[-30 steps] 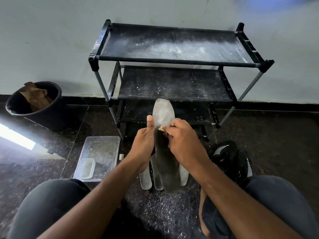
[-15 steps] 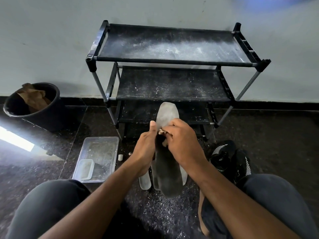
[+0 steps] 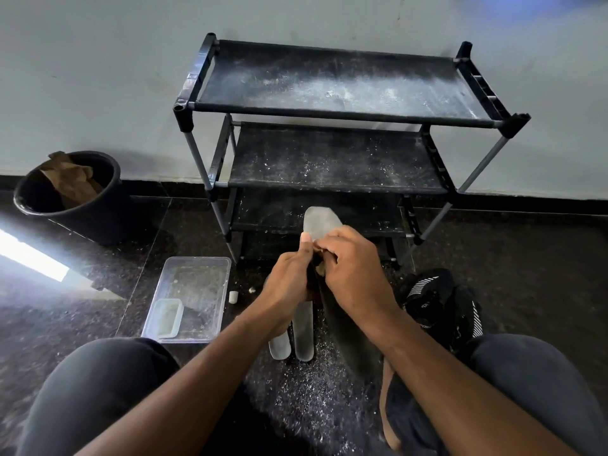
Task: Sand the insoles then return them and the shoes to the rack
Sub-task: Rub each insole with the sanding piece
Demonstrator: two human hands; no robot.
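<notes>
A long grey insole (image 3: pixel 320 220) stands tilted in front of me, its pale toe end up and its dark heel end near my right knee. My left hand (image 3: pixel 289 284) grips its left edge with the thumb up along it. My right hand (image 3: pixel 352 271) pinches a small brown piece of sandpaper (image 3: pixel 319 248) against the insole's face. Two more pale insoles (image 3: pixel 302 330) lie flat on the floor under my hands. Black shoes (image 3: pixel 441 301) with white stripes sit on the floor at the right. The black three-shelf rack (image 3: pixel 332 83) stands dusty against the wall.
A clear plastic tub (image 3: pixel 194 291) with a smaller container inside lies on the floor at the left. A black bucket (image 3: pixel 65 195) with brown paper stands by the wall further left. White sanding dust covers the dark floor (image 3: pixel 309 396) between my knees.
My right hand with the sandpaper has slid slightly down the insole's face. The insole's heel end has swung towards my right knee, uncovering the floor insoles.
</notes>
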